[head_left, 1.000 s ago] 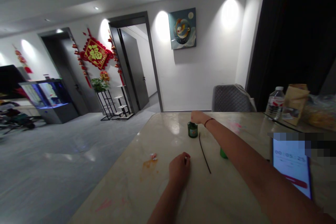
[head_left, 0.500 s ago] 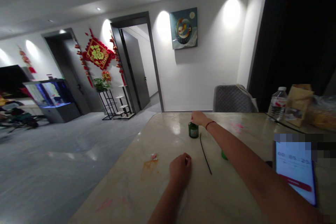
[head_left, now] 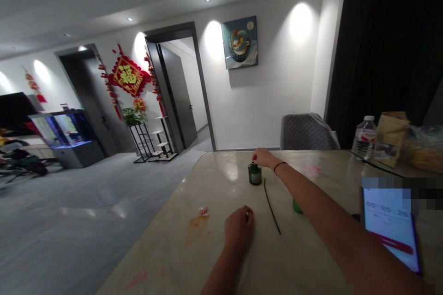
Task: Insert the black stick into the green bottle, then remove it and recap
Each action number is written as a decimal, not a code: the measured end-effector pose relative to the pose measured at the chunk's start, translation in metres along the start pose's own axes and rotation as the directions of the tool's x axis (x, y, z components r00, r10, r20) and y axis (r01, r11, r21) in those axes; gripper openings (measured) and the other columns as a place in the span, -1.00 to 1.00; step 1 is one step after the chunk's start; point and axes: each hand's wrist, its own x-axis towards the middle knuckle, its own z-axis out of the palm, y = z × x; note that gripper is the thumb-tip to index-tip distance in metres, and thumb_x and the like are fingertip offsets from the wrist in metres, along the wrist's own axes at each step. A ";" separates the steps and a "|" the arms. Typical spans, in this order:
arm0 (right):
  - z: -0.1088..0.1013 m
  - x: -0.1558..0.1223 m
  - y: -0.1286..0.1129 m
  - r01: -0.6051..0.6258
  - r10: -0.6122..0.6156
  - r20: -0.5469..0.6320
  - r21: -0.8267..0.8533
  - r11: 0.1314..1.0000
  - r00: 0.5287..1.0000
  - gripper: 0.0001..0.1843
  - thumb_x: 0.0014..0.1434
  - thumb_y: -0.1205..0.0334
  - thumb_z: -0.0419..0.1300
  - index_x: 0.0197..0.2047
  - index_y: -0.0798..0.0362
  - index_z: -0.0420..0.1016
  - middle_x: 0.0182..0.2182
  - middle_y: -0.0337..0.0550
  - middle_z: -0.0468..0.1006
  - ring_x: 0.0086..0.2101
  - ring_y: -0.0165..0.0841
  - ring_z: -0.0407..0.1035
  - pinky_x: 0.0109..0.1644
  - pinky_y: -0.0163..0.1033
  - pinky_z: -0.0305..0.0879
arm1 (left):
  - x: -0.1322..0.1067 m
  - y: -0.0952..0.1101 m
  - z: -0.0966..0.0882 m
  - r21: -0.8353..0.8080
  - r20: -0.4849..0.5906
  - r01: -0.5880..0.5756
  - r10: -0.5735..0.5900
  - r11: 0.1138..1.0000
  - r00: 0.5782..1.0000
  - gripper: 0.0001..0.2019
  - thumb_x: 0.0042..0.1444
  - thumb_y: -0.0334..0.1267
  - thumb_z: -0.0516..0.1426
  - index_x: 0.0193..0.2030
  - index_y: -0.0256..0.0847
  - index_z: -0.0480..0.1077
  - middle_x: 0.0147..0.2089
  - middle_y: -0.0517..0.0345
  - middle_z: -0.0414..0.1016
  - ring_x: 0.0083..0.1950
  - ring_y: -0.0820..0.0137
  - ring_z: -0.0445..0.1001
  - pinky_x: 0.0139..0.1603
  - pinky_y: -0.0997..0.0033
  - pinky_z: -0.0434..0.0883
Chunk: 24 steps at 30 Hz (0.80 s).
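A small dark green glass bottle (head_left: 255, 176) with a label stands upright on the table (head_left: 166, 244). My right hand (head_left: 264, 157) is just above its mouth, thumb and fingers pinched together; anything between them is too small to make out. My left hand (head_left: 238, 227) rests on the table nearer to me, its fingers curled closed, with a tiny pale spot showing inside the curl. Between the hands and my right forearm lies a thin black stick (head_left: 272, 206). A bright green object (head_left: 297, 206) is partly hidden behind that forearm.
A phone (head_left: 391, 230) showing a running timer lies at the right. Behind it are a plastic water bottle (head_left: 364, 137), a brown paper bag (head_left: 391, 138) and a clear plastic bag (head_left: 425, 147). Small pinkish-white scraps (head_left: 203, 211) lie at the left. A grey chair (head_left: 306, 132) stands beyond the table.
My right hand has risen slightly off the green bottle, so more of the bottle's top shows. My left hand stays closed in place. The view has shifted a little.
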 end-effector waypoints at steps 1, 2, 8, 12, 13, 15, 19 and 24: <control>-0.001 0.000 0.001 0.002 -0.002 -0.001 0.001 1.000 1.000 -0.77 -0.03 0.41 0.15 -0.28 0.12 0.55 -0.26 -0.07 0.58 -0.22 -0.38 0.43 -0.20 -0.44 0.26 | 0.000 0.000 0.000 0.004 0.000 0.003 -0.003 1.000 1.000 -0.71 0.16 -0.17 -0.14 -0.20 -0.10 0.39 -0.25 0.16 0.52 -0.27 0.45 0.45 -0.32 0.52 0.20; -0.001 0.001 0.001 0.005 -0.005 -0.004 0.001 1.000 1.000 -0.78 -0.03 0.41 0.15 -0.28 0.12 0.56 -0.27 -0.08 0.58 -0.22 -0.38 0.43 -0.20 -0.45 0.25 | 0.000 0.001 -0.001 0.007 0.004 0.007 -0.007 1.000 1.000 -0.71 0.16 -0.17 -0.14 -0.20 -0.10 0.39 -0.25 0.16 0.52 -0.27 0.45 0.44 -0.31 0.52 0.20; 0.000 0.003 -0.002 0.032 -0.032 -0.018 -0.035 0.999 0.999 -0.78 -0.02 0.45 0.14 -0.28 0.14 0.55 -0.26 -0.05 0.57 -0.21 -0.37 0.43 -0.16 -0.43 0.25 | 0.000 0.001 -0.001 -0.010 0.012 0.011 -0.011 1.000 1.000 -0.73 0.14 -0.20 -0.11 -0.21 -0.10 0.40 -0.25 0.17 0.52 -0.26 0.45 0.44 -0.30 0.53 0.21; -0.001 0.005 -0.006 0.051 -0.052 -0.006 -0.082 0.995 0.999 -0.78 -0.02 0.47 0.13 -0.29 0.17 0.54 -0.27 0.02 0.57 -0.20 -0.31 0.43 -0.15 -0.39 0.26 | -0.001 0.002 -0.002 0.005 0.013 0.013 -0.013 1.000 1.000 -0.72 0.16 -0.19 -0.13 -0.21 -0.10 0.39 -0.24 0.17 0.52 -0.25 0.45 0.45 -0.30 0.53 0.20; -0.001 0.004 -0.008 0.057 -0.057 -0.005 -0.096 0.994 0.998 -0.77 -0.01 0.48 0.12 -0.27 0.19 0.53 -0.26 0.06 0.56 -0.18 -0.29 0.42 -0.14 -0.37 0.27 | -0.001 0.001 -0.002 0.008 0.019 0.013 -0.013 1.000 1.000 -0.71 0.17 -0.18 -0.13 -0.20 -0.10 0.39 -0.23 0.17 0.52 -0.25 0.46 0.45 -0.30 0.53 0.20; -0.001 0.003 -0.012 0.073 -0.075 -0.009 -0.125 0.989 0.997 -0.74 0.03 0.49 0.08 -0.21 0.24 0.51 -0.20 0.14 0.53 -0.13 -0.24 0.39 -0.09 -0.33 0.26 | 0.000 0.001 -0.002 0.007 0.028 0.016 -0.016 1.000 0.999 -0.71 0.17 -0.17 -0.13 -0.20 -0.10 0.39 -0.22 0.16 0.52 -0.25 0.46 0.45 -0.30 0.53 0.20; -0.001 -0.001 -0.020 0.109 -0.111 0.000 -0.174 0.979 0.994 -0.69 0.10 0.52 -0.02 -0.12 0.33 0.45 -0.11 0.28 0.45 -0.04 -0.16 0.33 -0.01 -0.22 0.22 | 0.001 -0.001 0.001 0.001 0.005 0.012 -0.012 1.000 1.000 -0.70 0.16 -0.16 -0.13 -0.20 -0.11 0.39 -0.23 0.16 0.52 -0.26 0.45 0.44 -0.30 0.52 0.20; -0.003 -0.001 -0.020 0.110 -0.104 0.041 -0.200 0.974 0.994 -0.68 0.05 0.49 0.08 -0.09 0.32 0.42 -0.10 0.29 0.45 -0.05 -0.14 0.34 -0.02 -0.22 0.25 | 0.001 -0.002 0.003 0.005 -0.002 -0.002 0.002 1.000 1.000 -0.71 0.16 -0.17 -0.13 -0.20 -0.10 0.39 -0.23 0.17 0.52 -0.24 0.45 0.44 -0.27 0.52 0.21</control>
